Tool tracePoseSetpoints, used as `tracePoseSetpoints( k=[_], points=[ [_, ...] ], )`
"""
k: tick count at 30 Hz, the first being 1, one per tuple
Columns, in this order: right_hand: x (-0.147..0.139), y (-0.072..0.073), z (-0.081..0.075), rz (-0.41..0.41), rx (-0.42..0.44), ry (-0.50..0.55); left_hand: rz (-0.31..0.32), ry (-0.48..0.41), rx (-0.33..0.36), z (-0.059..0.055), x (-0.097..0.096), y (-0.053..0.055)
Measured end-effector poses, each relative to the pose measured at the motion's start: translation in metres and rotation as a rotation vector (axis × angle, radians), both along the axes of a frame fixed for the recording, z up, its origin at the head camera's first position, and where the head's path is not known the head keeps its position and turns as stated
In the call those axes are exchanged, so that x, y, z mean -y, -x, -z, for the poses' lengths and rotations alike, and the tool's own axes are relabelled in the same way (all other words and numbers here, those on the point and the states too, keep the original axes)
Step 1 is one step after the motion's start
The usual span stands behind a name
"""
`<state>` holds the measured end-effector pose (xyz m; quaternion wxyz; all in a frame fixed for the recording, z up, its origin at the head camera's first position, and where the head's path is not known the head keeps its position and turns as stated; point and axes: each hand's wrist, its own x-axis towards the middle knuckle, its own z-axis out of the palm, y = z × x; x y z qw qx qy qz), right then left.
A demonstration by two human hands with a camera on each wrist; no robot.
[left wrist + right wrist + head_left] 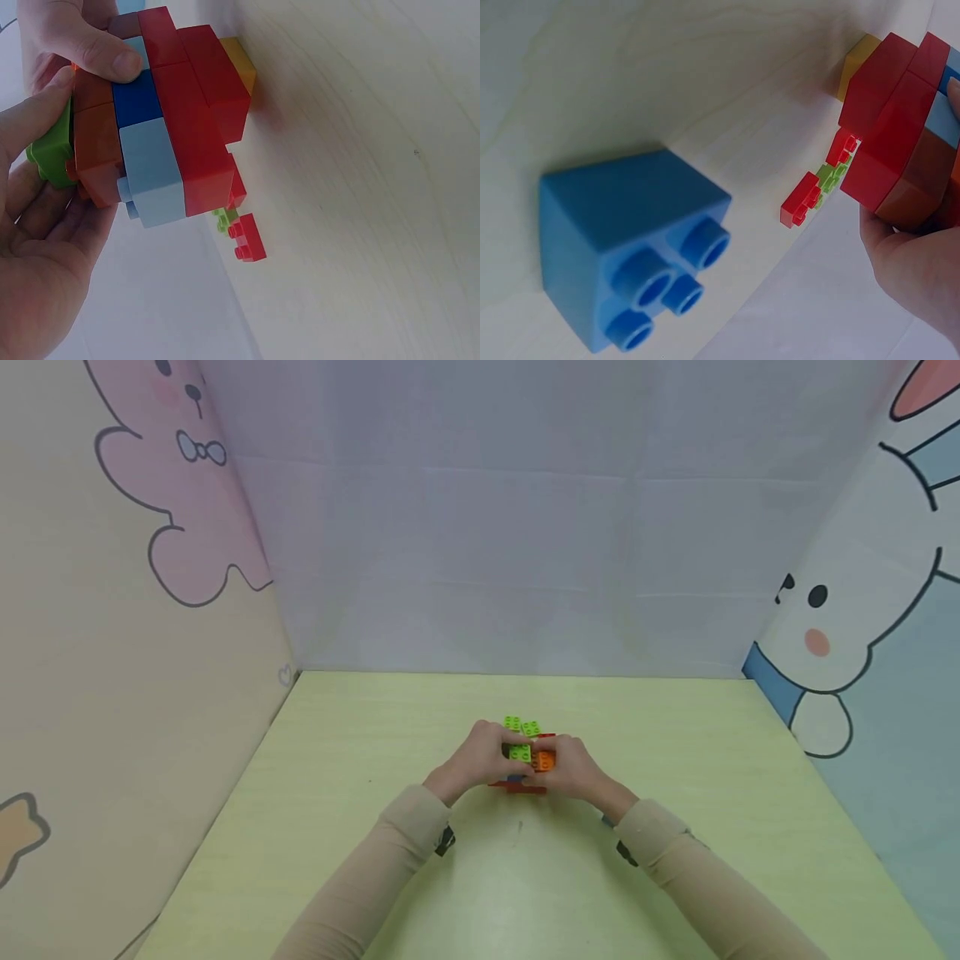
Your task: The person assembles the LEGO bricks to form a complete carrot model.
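Observation:
A built stack of toy building bricks point(195, 127) is between the two hands, with yellow and red below, blue and light blue in the middle and orange above. The left hand point(483, 756) pinches a green brick point(520, 752) at the top of the stack, its thumb on the brick's side in the left wrist view. From the other side, the right hand point(573, 770) grips the stack near an orange brick point(546, 762). A thumb presses the blue layer in the left wrist view. Whether the green brick is fully seated is hard to tell.
A loose blue brick point(630, 202) lies on the table by the right wrist. Beyond the stack lie loose red bricks point(799, 201) and green bricks point(512, 723). The pale table point(360, 727) meets a plain cloth wall point(480, 568) at the back.

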<state>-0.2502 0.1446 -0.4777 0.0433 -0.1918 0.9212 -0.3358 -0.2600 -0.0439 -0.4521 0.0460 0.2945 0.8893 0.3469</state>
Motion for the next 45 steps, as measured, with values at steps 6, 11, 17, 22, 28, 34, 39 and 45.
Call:
tracePoseSetpoints(
  k=[6, 11, 17, 22, 28, 34, 39, 45],
  points=[
    [0.000, 0.002, -0.001, -0.012, -0.013, 0.002, 0.012, -0.019, -0.031, 0.001, 0.001, 0.000],
    [0.000, 0.003, 0.002, 0.008, 0.004, -0.024, 0.003, -0.032, -0.040, 0.006, 0.001, 0.002],
    [0.001, 0.003, 0.004, 0.048, 0.032, -0.059, -0.011, -0.037, -0.002, 0.008, -0.001, 0.002],
    [0.002, 0.004, 0.007, 0.038, 0.023, -0.066, -0.046, -0.030, 0.006, 0.011, 0.000, 0.002],
    [0.002, 0.003, 0.009, 0.050, 0.037, -0.078, -0.081, -0.040, 0.032, 0.015, -0.001, 0.003],
    [0.002, 0.003, 0.007, 0.063, 0.061, -0.080, -0.087, -0.049, 0.044, 0.015, -0.002, 0.002],
    [0.002, 0.001, 0.005, 0.061, 0.068, -0.082, -0.093, -0.054, 0.023, 0.015, -0.001, 0.001],
    [0.003, 0.001, 0.002, 0.057, 0.077, -0.067, -0.089, -0.069, 0.028, 0.015, -0.001, 0.000]
  ],
)
